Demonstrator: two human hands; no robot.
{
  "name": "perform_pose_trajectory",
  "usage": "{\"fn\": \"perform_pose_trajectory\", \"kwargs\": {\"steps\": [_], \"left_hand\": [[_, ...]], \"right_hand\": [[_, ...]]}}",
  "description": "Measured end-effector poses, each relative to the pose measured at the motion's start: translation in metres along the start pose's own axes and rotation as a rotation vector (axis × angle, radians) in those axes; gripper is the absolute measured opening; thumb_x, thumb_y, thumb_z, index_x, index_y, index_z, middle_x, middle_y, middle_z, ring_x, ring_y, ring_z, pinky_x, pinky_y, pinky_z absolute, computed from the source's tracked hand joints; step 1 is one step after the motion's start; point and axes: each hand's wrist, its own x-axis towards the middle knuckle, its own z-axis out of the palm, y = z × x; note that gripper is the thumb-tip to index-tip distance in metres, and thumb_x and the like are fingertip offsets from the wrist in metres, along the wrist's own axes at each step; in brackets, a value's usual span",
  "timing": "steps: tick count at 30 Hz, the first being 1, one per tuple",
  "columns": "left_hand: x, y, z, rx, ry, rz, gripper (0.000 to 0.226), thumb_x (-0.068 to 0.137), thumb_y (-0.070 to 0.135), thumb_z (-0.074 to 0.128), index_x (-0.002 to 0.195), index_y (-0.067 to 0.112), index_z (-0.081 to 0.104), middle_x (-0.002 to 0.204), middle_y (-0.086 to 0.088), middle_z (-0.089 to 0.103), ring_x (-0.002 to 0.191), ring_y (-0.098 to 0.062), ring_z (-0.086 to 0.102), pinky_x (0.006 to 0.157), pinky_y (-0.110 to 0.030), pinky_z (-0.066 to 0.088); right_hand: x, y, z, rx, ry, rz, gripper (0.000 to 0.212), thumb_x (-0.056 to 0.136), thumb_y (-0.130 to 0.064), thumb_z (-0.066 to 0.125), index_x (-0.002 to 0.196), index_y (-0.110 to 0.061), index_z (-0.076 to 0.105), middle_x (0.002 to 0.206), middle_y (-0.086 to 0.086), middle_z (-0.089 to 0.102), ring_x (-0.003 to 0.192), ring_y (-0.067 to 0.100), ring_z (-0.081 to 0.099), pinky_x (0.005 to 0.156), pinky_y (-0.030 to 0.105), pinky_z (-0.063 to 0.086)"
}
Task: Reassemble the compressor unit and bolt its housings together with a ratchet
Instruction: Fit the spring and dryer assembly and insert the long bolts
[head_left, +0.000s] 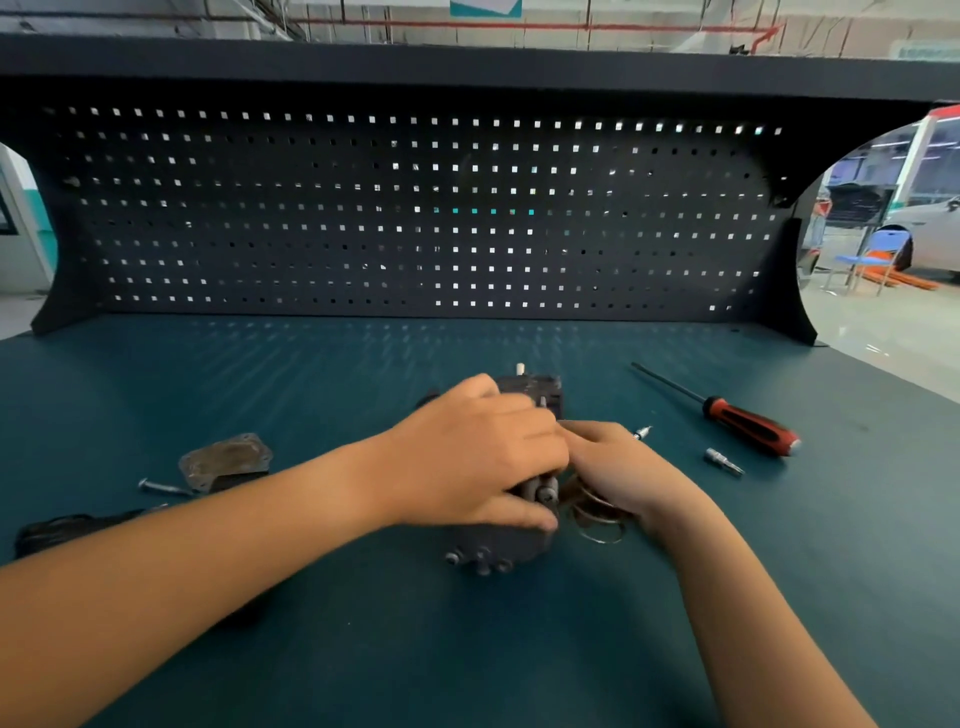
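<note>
2 hands work at the compressor unit (498, 545), which lies on its side at the middle of the teal worktop (363, 649), in front of the pegboard (415, 218).

1. Left hand (478, 457): draped over the top of the unit, fingers curled down its far side and thumb against the near side. It grips the body and steadies it.
2. Right hand (618, 467): set against the right flank of the unit, fingers bent toward the joint. What it pinches, if anything, is hidden by the left hand. A small metal tip (642, 432) shows just beyond its knuckles; whether the hand holds it cannot be told.

Handling notes (judgement):
- The unit appears to be a cast metal body, so expect it to be heavy for its bulk, rigid, and possibly oily. It may roll on its rounded side.
- Take hold across the broad body, as the left hand does. Avoid lifting by the small ports and bosses on the near end.
- Keep 1 hand pressing it down while a fastener is started or a ratchet is turned.

Loose parts on the worktop:
- 1 cover plate (226, 461) and 1 bolt (162, 487), well apart to the left, not yet fitted.
- Thin metal rings (597, 525) beneath the right wrist, just beside the unit.
- 1 screwdriver (748, 423) and 1 socket bit (723, 461) to the right.
</note>
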Motion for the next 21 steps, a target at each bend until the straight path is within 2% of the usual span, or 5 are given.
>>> {"fn": "perform_pose_trajectory", "kwargs": {"steps": [2,5,11,15,21], "left_hand": [[0.001,0.006,0.005,0.048,-0.004,0.030,0.039,0.067,0.049,0.078,0.072,0.014,0.064,0.066,0.003,0.059,0.059,-0.017,0.056,0.057,-0.025,0.047],[0.004,0.007,0.008,0.040,0.028,0.046,0.041,0.067,0.050,0.078,0.069,0.013,0.062,0.062,0.002,0.056,0.057,-0.018,0.054,0.056,-0.025,0.048],[0.003,0.014,0.008,-0.040,-0.055,0.006,0.043,0.064,0.052,0.079,0.068,0.013,0.060,0.063,0.003,0.056,0.058,-0.016,0.054,0.056,-0.024,0.047],[-0.020,0.014,0.002,-0.292,0.010,-0.298,0.042,0.082,0.055,0.058,0.099,0.017,0.063,0.091,0.009,0.058,0.085,-0.010,0.053,0.079,-0.022,0.032],[-0.125,-0.011,-0.037,-0.370,0.302,-0.836,0.007,0.087,0.041,0.061,0.084,0.036,0.058,0.088,0.019,0.062,0.084,0.010,0.055,0.076,-0.004,0.039]], "right_hand": [[-0.002,-0.001,-0.010,-0.073,0.134,0.025,0.062,0.082,-0.061,0.050,0.076,0.000,0.057,0.059,0.003,0.065,0.046,0.003,0.049,0.048,0.022,0.039],[0.003,0.003,-0.022,0.024,0.344,0.095,0.063,0.085,-0.060,0.046,0.089,0.000,0.064,0.063,0.007,0.066,0.050,0.009,0.049,0.052,0.026,0.032],[0.000,-0.009,-0.017,0.696,0.185,0.142,0.034,0.085,-0.024,0.043,0.062,-0.012,0.066,0.052,0.002,0.058,0.040,0.009,0.040,0.044,0.022,0.033],[-0.006,-0.016,-0.009,0.778,0.237,0.019,0.024,0.081,-0.002,0.047,0.065,-0.012,0.062,0.048,-0.004,0.054,0.036,0.004,0.044,0.035,0.014,0.033],[-0.010,-0.033,0.000,0.564,0.363,-0.170,0.024,0.080,-0.001,0.051,0.062,-0.013,0.061,0.044,-0.012,0.051,0.039,0.000,0.043,0.038,0.012,0.033]]}}
